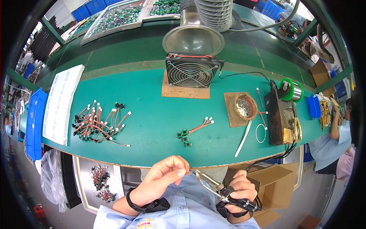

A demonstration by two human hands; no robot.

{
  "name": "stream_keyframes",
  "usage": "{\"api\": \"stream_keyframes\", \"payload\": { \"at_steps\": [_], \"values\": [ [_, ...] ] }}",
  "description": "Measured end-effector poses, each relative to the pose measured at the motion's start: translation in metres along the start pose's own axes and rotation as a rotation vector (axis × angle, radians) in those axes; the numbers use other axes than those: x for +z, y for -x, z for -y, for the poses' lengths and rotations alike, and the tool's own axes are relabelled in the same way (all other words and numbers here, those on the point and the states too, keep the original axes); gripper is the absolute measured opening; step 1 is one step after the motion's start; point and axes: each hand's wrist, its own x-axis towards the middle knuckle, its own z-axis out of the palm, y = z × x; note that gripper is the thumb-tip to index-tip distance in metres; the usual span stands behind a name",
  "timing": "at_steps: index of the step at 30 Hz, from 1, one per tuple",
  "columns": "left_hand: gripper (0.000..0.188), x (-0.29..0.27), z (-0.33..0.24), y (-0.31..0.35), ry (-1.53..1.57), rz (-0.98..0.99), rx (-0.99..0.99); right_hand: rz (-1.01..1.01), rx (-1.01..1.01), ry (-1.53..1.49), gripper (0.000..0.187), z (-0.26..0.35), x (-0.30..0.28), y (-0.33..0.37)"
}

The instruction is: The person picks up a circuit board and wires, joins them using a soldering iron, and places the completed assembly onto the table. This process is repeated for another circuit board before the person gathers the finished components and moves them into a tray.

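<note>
My left hand [164, 176] is closed in a pinch just off the bench's near edge. A tiny red bit shows at its fingertips; what it belongs to is hidden. My right hand [243, 191] is wrapped round a soldering iron [225, 193] with a thin metal feed tube beside its barrel. The iron's tip points up and left, close to the left fingertips. Beyond my hands, a few small green circuit boards [184, 137] with red-and-white wires and white plugs lie on the green bench [152, 147]. A larger heap of wired boards [95, 126] lies at the left.
A fan [191, 72] stands at the back centre before a metal hood [193, 40]. To the right are a round tin [244, 107], a white stick [243, 139], a soldering station [277, 118] and a solder reel [291, 90]. At left stand a white tray [63, 105] and blue bin [35, 124].
</note>
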Motion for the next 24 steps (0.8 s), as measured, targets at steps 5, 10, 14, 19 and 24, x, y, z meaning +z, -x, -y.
{"api": "stream_keyframes", "payload": {
  "at_steps": [5, 10, 14, 19, 24],
  "values": [
    [0.005, 0.003, 0.002, 0.003, -0.076, -0.037, 0.084, -0.471, 0.169, 0.197, 0.04, -0.012, 0.004, 0.01],
    [0.008, 0.003, 0.007, 0.005, -0.462, -0.032, 0.351, -0.568, 0.478, 0.43, 0.034, -0.036, 0.004, -0.028],
    [0.02, 0.006, 0.015, 0.004, -0.318, -0.046, 0.315, -0.491, 0.456, 0.134, 0.033, -0.033, 0.032, -0.02],
    [0.029, 0.007, 0.029, 0.003, -0.125, 0.0, 0.331, -0.165, 0.278, -0.028, 0.046, -0.013, 0.073, -0.029],
    [0.031, 0.008, 0.04, -0.006, -0.102, 0.024, 0.408, -0.254, 0.202, -0.146, 0.054, -0.018, 0.09, -0.027]
  ]
}}
